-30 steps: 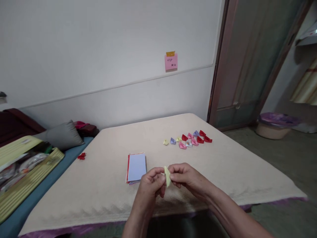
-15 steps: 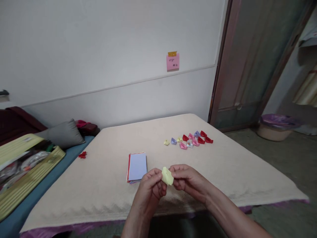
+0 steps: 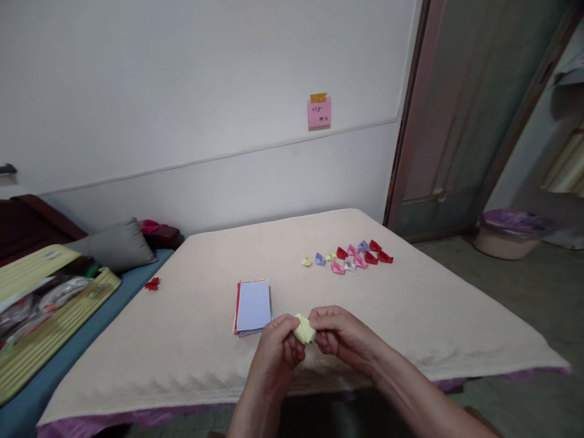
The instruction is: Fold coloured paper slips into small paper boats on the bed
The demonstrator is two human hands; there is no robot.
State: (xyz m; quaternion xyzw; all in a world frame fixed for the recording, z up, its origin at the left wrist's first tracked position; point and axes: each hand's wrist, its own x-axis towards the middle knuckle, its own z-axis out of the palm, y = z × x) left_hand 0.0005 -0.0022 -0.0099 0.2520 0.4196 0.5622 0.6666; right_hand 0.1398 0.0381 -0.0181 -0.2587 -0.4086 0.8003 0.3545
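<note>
A small piece of folded pale yellow paper (image 3: 304,330) is held between both hands over the table's near edge. My left hand (image 3: 281,344) pinches its left side between thumb and fingers. On the opposite side, my right hand (image 3: 335,328) grips it in the same way. The fingers cover both ends of the paper. Just beyond my left hand lies a stack of coloured paper (image 3: 254,306), lilac on top with red edges showing. Several folded paper boats (image 3: 360,261) in red, pink, lilac, yellow and white stand farther back on the right.
A cream cloth covers the table (image 3: 182,340). Small red pieces (image 3: 152,284) lie at its left edge. Left of it are an open yellow box (image 3: 59,340) and a grey cushion (image 3: 118,246). A pink note (image 3: 319,114) is taped to the wall; a basin (image 3: 508,237) stands right.
Both hands have shifted slightly left and down with the yellow paper. The paper is tilted differently and looks more rounded between the fingers.
</note>
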